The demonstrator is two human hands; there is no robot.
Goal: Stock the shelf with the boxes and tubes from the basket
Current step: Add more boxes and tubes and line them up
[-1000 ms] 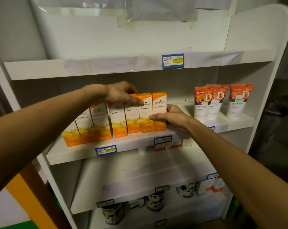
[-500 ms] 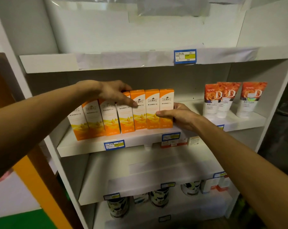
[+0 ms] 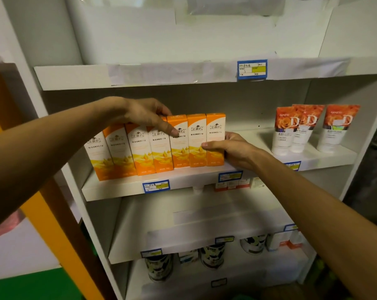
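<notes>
Several orange-and-white boxes (image 3: 159, 148) stand in a row on the white middle shelf (image 3: 118, 188); those at the left end lean. My left hand (image 3: 144, 114) lies over the tops of the middle boxes, with its thumb pressed on the front of one. At the row's right end, my right hand (image 3: 233, 150) clasps the last box, thumb on its front and fingers around its side. Three orange-and-white tubes (image 3: 300, 128) stand cap-down on the same shelf, far right. No basket shows.
An upper shelf (image 3: 75, 76) with a blue price tag (image 3: 251, 69) runs above the hands. Small boxes (image 3: 233, 185) peek out below the middle shelf. Tins (image 3: 212, 255) stand on the lowest shelf. An orange post (image 3: 59, 234) borders the unit on the left.
Both hands stay on the row of boxes in the same places. My view has turned a little to the left, so the shelf sits further right in the picture.
</notes>
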